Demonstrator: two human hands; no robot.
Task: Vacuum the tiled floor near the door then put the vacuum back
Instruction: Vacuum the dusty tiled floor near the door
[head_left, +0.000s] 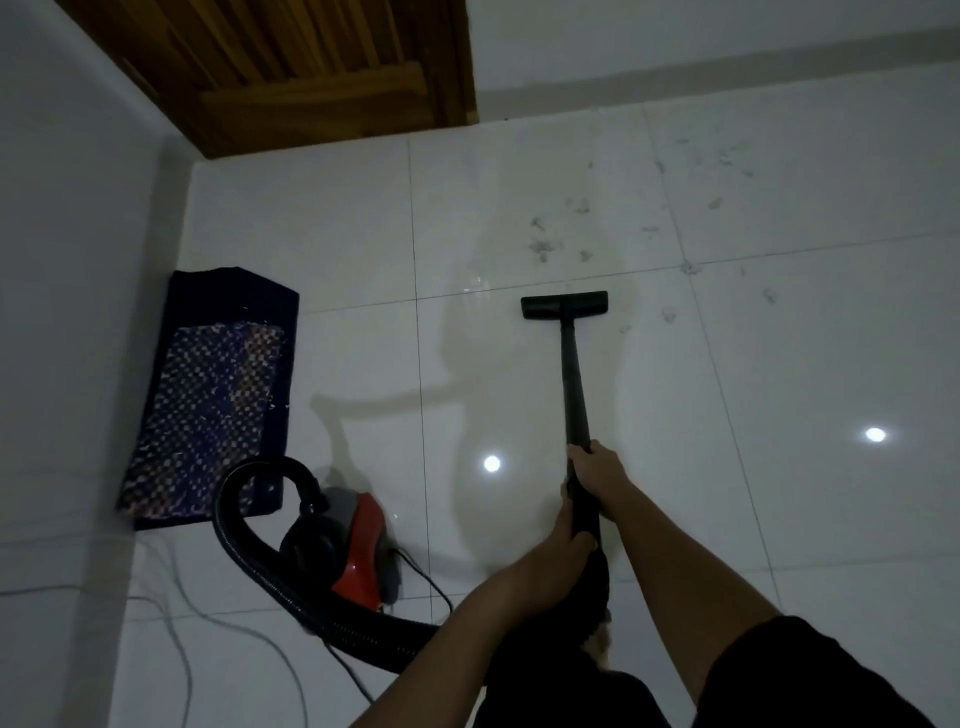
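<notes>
A black vacuum wand (574, 384) runs from my hands down to a flat black floor nozzle (564, 304) resting on the white tiled floor (779, 389). My right hand (597, 467) grips the wand higher up its shaft. My left hand (563, 535) grips it just below, near the hose end. Grey dust clumps (543, 249) lie scattered beyond and to the right of the nozzle. The red and grey vacuum body (358, 551) sits on the floor at my lower left, with its black ribbed hose (244, 551) looping toward me. The wooden door (311, 73) is at the top.
A dark patterned doormat (208, 405) lies along the left wall (67, 312). A thin black power cord (421, 577) and pale cables (182, 639) trail over the floor by the vacuum body. Bare tiles spread to the right.
</notes>
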